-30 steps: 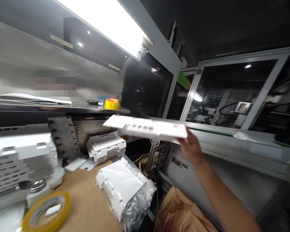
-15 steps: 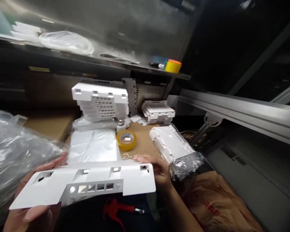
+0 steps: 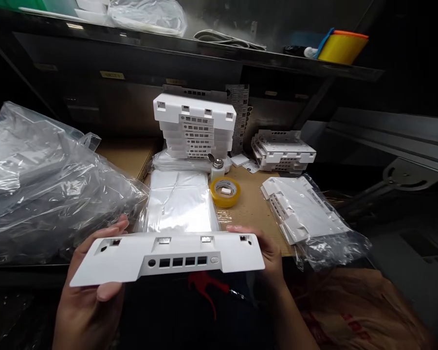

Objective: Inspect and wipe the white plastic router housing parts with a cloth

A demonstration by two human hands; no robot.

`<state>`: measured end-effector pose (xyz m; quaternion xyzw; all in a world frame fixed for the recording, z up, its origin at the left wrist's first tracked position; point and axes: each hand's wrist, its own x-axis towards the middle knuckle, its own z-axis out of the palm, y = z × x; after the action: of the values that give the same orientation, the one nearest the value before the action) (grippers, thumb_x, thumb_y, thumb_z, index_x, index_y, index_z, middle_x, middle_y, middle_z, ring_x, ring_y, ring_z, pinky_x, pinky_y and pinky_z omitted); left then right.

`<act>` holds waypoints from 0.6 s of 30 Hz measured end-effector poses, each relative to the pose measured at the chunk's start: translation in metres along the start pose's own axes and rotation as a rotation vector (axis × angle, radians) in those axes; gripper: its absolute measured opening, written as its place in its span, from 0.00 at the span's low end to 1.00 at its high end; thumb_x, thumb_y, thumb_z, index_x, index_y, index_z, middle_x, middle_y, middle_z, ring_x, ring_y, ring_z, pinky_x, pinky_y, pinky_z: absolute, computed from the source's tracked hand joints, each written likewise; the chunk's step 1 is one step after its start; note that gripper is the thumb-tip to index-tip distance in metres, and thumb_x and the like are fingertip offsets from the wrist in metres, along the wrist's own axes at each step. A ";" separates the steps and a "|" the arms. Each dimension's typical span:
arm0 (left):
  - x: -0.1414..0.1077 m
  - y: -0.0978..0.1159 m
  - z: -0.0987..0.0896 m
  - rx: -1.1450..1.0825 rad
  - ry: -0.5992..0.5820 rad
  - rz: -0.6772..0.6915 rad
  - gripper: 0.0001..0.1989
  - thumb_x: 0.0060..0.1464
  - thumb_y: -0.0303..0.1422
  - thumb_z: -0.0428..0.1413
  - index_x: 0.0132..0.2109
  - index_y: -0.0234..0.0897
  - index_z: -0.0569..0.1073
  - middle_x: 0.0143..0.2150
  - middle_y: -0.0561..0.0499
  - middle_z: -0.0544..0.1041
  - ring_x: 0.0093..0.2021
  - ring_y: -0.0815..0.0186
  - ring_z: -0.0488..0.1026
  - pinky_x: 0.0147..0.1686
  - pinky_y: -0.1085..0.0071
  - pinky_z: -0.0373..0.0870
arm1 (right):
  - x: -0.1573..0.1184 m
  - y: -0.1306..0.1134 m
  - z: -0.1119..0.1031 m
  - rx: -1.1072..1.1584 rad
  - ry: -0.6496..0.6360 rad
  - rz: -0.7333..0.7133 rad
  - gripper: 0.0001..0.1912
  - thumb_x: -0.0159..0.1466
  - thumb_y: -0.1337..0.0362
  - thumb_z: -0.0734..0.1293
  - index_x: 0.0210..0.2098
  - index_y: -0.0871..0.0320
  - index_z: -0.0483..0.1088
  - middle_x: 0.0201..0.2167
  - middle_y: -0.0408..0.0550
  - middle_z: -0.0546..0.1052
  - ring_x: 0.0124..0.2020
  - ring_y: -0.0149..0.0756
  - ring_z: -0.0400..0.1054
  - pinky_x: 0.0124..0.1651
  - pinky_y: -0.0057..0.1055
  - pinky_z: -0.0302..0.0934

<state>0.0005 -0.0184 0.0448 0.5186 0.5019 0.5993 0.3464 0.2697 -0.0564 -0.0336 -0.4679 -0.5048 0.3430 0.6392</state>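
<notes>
Between my hands is a white plastic housing [image 3: 190, 248], its edge with a row of port openings facing me. My left hand [image 3: 91, 291] grips its left end, thumb on the near face and fingers behind. At the right end my right hand [image 3: 270, 257] holds it from behind. Beyond it lie a stack of clear plastic bags [image 3: 178, 201] and a yellow tape roll [image 3: 225, 192]. A stack of similar white housings [image 3: 195, 124] stands behind the bags. On the right, another white piece [image 3: 302, 209] lies partly in clear plastic.
Large crumpled plastic bags [image 3: 51, 184] fill the left. A small dispenser bottle [image 3: 217, 169] stands behind the tape. More housings [image 3: 283, 150] are stacked at back right. A red air gun [image 3: 208, 284] hangs below. Overhead, a shelf [image 3: 211, 48] holds a yellow container [image 3: 343, 47].
The view has shifted, so the bench things appear farther right and the shelf higher. The housing, still in both my hands, sits farther right in view and more level.
</notes>
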 end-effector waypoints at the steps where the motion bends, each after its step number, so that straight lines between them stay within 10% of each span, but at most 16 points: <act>1: -0.001 -0.002 0.000 0.022 -0.008 0.029 0.32 0.49 0.57 0.66 0.54 0.44 0.75 0.64 0.46 0.74 0.69 0.44 0.65 0.72 0.53 0.57 | 0.000 0.001 0.000 0.007 0.000 0.004 0.14 0.67 0.63 0.73 0.51 0.43 0.80 0.51 0.46 0.84 0.55 0.49 0.78 0.58 0.46 0.72; 18: -0.007 -0.022 0.018 -0.225 0.018 0.082 0.37 0.31 0.59 0.74 0.46 0.44 0.78 0.58 0.47 0.79 0.74 0.42 0.58 0.74 0.53 0.55 | 0.001 0.011 -0.005 -0.005 0.103 -0.054 0.15 0.65 0.69 0.69 0.48 0.44 0.79 0.56 0.47 0.82 0.60 0.54 0.74 0.66 0.60 0.65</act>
<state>0.0175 -0.0145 0.0210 0.4913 0.4129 0.6700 0.3732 0.2748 -0.0527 -0.0440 -0.4730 -0.4846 0.2999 0.6719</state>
